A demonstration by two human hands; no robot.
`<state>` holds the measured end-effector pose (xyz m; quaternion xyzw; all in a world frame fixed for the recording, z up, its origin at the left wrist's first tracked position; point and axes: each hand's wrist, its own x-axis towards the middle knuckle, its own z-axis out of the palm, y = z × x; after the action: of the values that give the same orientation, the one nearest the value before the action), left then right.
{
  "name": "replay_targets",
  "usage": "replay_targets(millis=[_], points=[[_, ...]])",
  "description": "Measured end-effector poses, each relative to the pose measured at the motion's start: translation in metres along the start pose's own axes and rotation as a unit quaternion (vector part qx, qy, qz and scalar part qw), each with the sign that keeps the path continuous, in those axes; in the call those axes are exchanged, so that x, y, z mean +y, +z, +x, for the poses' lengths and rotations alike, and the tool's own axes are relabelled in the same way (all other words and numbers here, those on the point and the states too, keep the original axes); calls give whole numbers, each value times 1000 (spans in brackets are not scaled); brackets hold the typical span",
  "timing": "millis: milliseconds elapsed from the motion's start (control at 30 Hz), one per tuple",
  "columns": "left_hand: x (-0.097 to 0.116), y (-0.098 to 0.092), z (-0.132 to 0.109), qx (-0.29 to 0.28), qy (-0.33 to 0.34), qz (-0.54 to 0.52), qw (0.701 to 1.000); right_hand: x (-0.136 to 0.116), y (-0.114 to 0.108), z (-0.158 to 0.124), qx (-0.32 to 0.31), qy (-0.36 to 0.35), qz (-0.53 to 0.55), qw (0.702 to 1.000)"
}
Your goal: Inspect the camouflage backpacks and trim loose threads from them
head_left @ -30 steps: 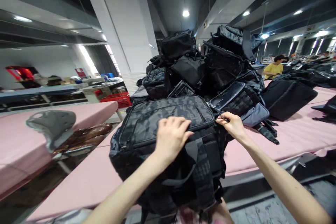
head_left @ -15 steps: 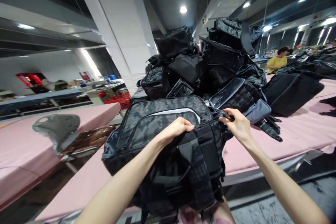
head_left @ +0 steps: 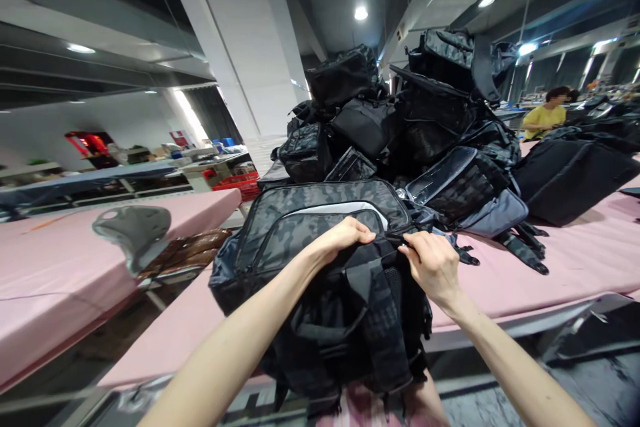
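A black and grey camouflage backpack [head_left: 280, 233] rests at the edge of the pink table, its straps and back side toward me. On its front panel a curved pocket opening shows a pale lining. My left hand [head_left: 345, 237] pinches the bag's upper seam with thumb and fingers. Just to the right, the fingers of my right hand [head_left: 430, 263] are closed at the same seam, around a small dark tool [head_left: 395, 239] that is mostly hidden; its kind I cannot make out.
Behind the backpack rises a tall pile of black bags [head_left: 365, 123]. An unzipped bag [head_left: 450, 183] lies right of it on the pink table [head_left: 565, 260]. A grey chair [head_left: 133, 230] stands left, between tables. A person in yellow [head_left: 543, 120] sits far right.
My right hand has moved left and slightly down, from the bag's right corner to the seam beside my left hand. My left hand keeps its pinch. The whole view has shifted slightly.
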<state>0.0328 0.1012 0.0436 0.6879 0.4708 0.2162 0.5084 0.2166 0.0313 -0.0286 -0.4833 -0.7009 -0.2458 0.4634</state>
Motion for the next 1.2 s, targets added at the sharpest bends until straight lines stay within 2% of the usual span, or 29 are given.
replay_targets(millis=[100,233,367,433,500,600,667,700,733,867,933,1000,1100,1133,1200], points=[[-1,-2,-2,5,11,-1,1000,2,-1,0,1,-12,-4,1000],[-3,0,-3,15,25,-6,1000,5,-1,-2,24,8,36,999],[-5,2,-4,24,33,-3,999,0,5,6,1,-3,27,1000],[-6,-4,-6,40,40,7,998,-1,8,11,-2,0,44,999],[-9,-19,-11,77,57,25,995,1,9,13,7,36,102,994],[-15,-47,-16,196,91,72,974,8,7,3,8,117,207,971],[-19,-57,-15,266,111,116,951,11,9,-8,9,170,264,949],[-21,-57,-13,280,119,140,942,10,12,-13,16,197,292,936],[-21,-53,-8,278,126,164,938,8,16,-19,22,224,320,920],[-19,-23,10,207,124,249,938,-13,37,-32,18,296,410,863],[-16,-12,6,218,141,284,923,-24,44,-34,13,307,429,849],[-19,-5,-13,284,200,315,883,-31,47,-35,6,307,436,846],[-36,13,-60,385,294,358,798,-36,45,-34,-5,300,435,849],[-45,23,-75,394,300,369,786,-37,44,-34,-4,299,433,850],[-65,46,-97,387,266,381,797,-39,43,-33,4,296,432,852]])
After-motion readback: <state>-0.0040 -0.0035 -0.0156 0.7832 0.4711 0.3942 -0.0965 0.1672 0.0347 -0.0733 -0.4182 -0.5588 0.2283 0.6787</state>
